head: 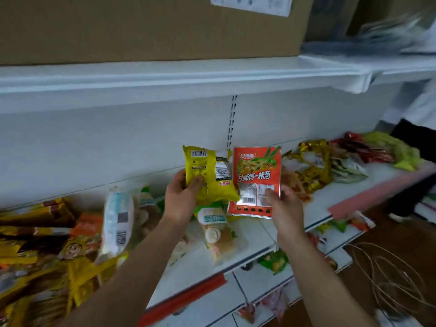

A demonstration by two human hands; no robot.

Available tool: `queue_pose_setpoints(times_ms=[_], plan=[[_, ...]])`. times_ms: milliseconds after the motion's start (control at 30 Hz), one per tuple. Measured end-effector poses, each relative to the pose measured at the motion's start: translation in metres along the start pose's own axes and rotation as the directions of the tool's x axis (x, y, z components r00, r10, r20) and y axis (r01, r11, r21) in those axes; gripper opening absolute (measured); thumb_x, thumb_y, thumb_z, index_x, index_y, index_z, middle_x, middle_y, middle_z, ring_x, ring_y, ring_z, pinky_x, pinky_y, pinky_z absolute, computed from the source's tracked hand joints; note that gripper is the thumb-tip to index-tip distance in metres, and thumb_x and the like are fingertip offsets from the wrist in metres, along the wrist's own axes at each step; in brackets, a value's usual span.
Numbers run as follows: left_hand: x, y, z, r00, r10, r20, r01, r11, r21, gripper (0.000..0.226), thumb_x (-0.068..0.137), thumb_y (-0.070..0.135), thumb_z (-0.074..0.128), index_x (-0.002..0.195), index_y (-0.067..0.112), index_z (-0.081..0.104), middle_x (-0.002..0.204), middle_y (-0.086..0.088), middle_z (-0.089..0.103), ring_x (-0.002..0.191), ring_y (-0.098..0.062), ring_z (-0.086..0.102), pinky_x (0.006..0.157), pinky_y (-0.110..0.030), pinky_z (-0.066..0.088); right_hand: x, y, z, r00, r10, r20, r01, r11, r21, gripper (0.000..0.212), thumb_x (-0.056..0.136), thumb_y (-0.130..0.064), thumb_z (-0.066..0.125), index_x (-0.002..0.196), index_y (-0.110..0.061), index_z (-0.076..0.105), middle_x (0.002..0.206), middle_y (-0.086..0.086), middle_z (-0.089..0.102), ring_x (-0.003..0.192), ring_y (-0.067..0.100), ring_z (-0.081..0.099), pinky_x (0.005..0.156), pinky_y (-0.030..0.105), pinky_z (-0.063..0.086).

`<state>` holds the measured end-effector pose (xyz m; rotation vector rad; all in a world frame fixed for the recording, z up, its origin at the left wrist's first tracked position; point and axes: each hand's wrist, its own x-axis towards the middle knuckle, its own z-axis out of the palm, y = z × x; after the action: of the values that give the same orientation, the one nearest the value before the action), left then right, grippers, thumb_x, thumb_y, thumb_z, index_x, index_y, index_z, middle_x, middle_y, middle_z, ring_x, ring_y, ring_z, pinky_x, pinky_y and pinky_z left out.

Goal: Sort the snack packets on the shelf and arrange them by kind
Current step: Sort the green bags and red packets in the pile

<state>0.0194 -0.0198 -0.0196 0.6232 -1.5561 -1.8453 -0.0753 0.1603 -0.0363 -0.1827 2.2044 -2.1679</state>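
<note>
Left hand [179, 197]: fingers curled round the yellow packet [210, 173], thumb on its back face.
Yellow packet: upright, long axis vertical (barcode end up).
Right hand [283, 206]: pinches the red packet [257, 178] at its lower right corner.
Red packet: upright, front showing, just right of the yellow one.
Shelf [318, 208]: bare strip beneath the fingers; left heap [47, 244] and right heap [330, 166] flank them.

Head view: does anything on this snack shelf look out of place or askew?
Yes. Mixed packets lie loose in a left heap and a right heap. The yellow packet in the left hand is held back-out, print inverted. More packets lie scattered on the lower shelf.
</note>
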Motion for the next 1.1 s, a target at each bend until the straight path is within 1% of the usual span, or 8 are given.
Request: queue_pose_setpoints(times_ms=[67, 200, 367, 500, 733, 867, 1000, 1100], plan=[[0.000, -0.008, 0.026, 0.999, -0.019, 0.036, 0.018, 1.000, 0.014, 0.013, 0.094, 0.014, 0.061, 0.101, 0.022, 0.068, 0.089, 0.007, 0.074, 0.080, -0.010, 0.071, 0.065, -0.022, 0.054, 0.010, 0.004, -0.022, 0.999, -0.001, -0.036, 0.001, 1.000, -0.006, 0.014, 0.093, -0.013, 0.061, 0.086, -0.025, 0.066, 0.082, -0.011, 0.072, 0.071, 0.004, 0.068, 0.060, 0.023, 0.048], [-0.001, -0.021, 0.078, 0.997, -0.027, 0.070, 0.024, 0.999, 0.033, 0.014, 0.094, 0.015, 0.060, 0.099, 0.026, 0.069, 0.087, 0.012, 0.075, 0.076, -0.004, 0.070, 0.057, -0.016, 0.051, 0.036, 0.010, -0.065, 0.997, 0.021, -0.072, -0.019, 0.999, 0.027, 0.014, 0.094, -0.013, 0.061, 0.087, -0.024, 0.066, 0.086, -0.005, 0.073, 0.076, 0.011, 0.070, 0.062, 0.027, 0.048], [0.000, -0.038, 0.150, 0.998, -0.046, 0.040, 0.044, 0.997, 0.056, 0.014, 0.093, 0.014, 0.061, 0.094, 0.026, 0.069, 0.089, 0.011, 0.074, 0.085, -0.013, 0.068, 0.069, -0.029, 0.051, 0.080, 0.016, -0.116, 0.998, 0.022, -0.055, -0.021, 1.000, 0.023, 0.012, 0.094, -0.012, 0.059, 0.094, -0.021, 0.067, 0.093, 0.002, 0.073, 0.085, 0.020, 0.069, 0.069, 0.031, 0.051], [-0.005, -0.051, 0.208, 0.998, -0.040, 0.055, 0.038, 0.998, 0.050, 0.016, 0.092, 0.010, 0.060, 0.090, 0.023, 0.068, 0.078, 0.014, 0.074, 0.072, -0.002, 0.068, 0.058, -0.017, 0.050, 0.117, 0.022, -0.155, 0.999, 0.024, -0.036, -0.024, 0.999, 0.021, 0.011, 0.094, -0.012, 0.059, 0.091, -0.020, 0.067, 0.093, 0.005, 0.072, 0.088, 0.024, 0.068, 0.077, 0.038, 0.054], [-0.009, -0.067, 0.291, 0.997, -0.042, 0.058, 0.038, 0.997, 0.072, 0.019, 0.091, 0.016, 0.061, 0.096, 0.032, 0.071, 0.092, 0.016, 0.074, 0.081, -0.002, 0.069, 0.060, -0.025, 0.050, 0.169, 0.035, -0.222, 0.999, 0.026, -0.042, -0.025, 0.999, 0.024, 0.011, 0.094, -0.014, 0.060, 0.089, -0.020, 0.068, 0.080, -0.006, 0.073, 0.073, 0.011, 0.069, 0.062, 0.027, 0.050], [-0.010, -0.073, 0.319, 0.996, -0.030, 0.088, 0.022, 0.996, 0.088, 0.023, 0.092, 0.010, 0.060, 0.094, 0.031, 0.069, 0.081, 0.031, 0.069, 0.071, 0.011, 0.065, 0.054, -0.011, 0.048, 0.188, 0.039, -0.246, 0.997, 0.054, -0.061, -0.050, 0.997, 0.060, 0.013, 0.094, -0.015, 0.060, 0.086, -0.021, 0.068, 0.076, -0.009, 0.072, 0.065, 0.005, 0.067, 0.054, 0.022, 0.048], [0.000, -0.072, 0.345, 0.990, -0.085, 0.110, 0.077, 0.994, 0.080, 0.017, 0.092, 0.016, 0.061, 0.097, 0.029, 0.070, 0.084, 0.017, 0.074, 0.074, 0.000, 0.069, 0.054, -0.016, 0.049, 0.203, 0.041, -0.257, 0.992, 0.099, -0.077, -0.089, 0.988, 0.124, 0.012, 0.094, -0.014, 0.060, 0.089, -0.020, 0.069, 0.076, -0.009, 0.073, 0.065, 0.007, 0.068, 0.053, 0.023, 0.050], [0.007, -0.069, 0.366, 0.984, -0.080, 0.162, 0.069, 0.995, 0.073, 0.018, 0.092, 0.012, 0.060, 0.096, 0.026, 0.072, 0.086, 0.013, 0.075, 0.075, -0.002, 0.071, 0.053, -0.013, 0.050, 0.210, 0.039, -0.266, 0.986, 0.127, -0.111, -0.108, 0.981, 0.160, 0.013, 0.094, -0.010, 0.060, 0.090, -0.019, 0.069, 0.076, -0.010, 0.074, 0.065, 0.006, 0.069, 0.052, 0.021, 0.050]])
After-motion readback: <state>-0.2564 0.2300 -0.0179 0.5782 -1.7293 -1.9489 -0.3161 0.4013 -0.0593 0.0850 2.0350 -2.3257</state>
